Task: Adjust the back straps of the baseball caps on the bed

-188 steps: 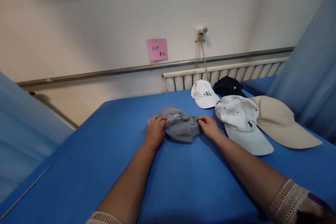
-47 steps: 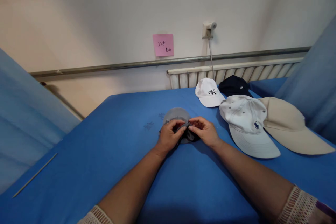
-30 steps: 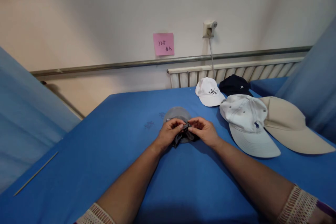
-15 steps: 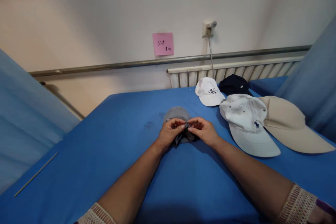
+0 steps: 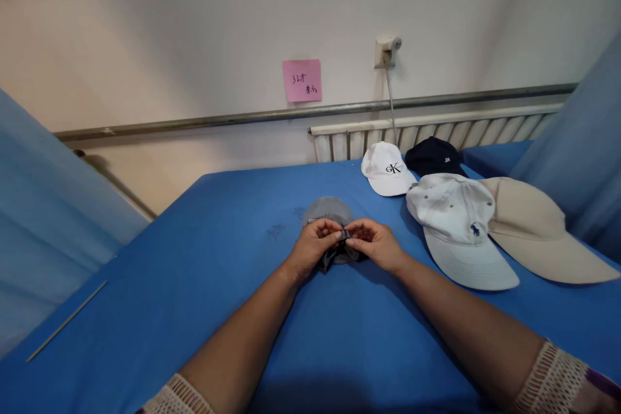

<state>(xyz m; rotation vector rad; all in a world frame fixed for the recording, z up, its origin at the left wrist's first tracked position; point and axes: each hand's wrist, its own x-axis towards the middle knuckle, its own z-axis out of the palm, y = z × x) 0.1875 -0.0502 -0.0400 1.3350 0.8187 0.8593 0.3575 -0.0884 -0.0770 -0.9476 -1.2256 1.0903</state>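
A: What differs in the head view?
B: Earlier, the grey cap (image 5: 328, 207) is stretched between two separated hands, with its lettering (image 5: 312, 221) broadly showing. Now the left hand (image 5: 310, 250) and right hand (image 5: 377, 244) are nearly together over it, and only a sliver of lettering shows beside the left fingers. Against the frame half a second ago, almost nothing changes.
A: Are both hands gripping?
B: Yes, each pinches the cap's dark, gathered part (image 5: 332, 259) between thumb and fingers, the tips almost meeting.
A: Where is the cap?
B: Around the middle of the blue sheet (image 5: 213, 317), nearer the person than the white cap (image 5: 383, 169) and well left of the pale cap (image 5: 458, 233) with the horse emblem.
A: Which way does it point?
B: Its smooth, rounded edge faces the wall (image 5: 194, 32). I can't tell whether that's the brim, and the hands hide too much to judge the long axis.
A: And how does it look?
B: Soft grey and even on the far side; nearer the person it turns dark, crumpled and folded, with a loose bit hanging just below the left fingers.
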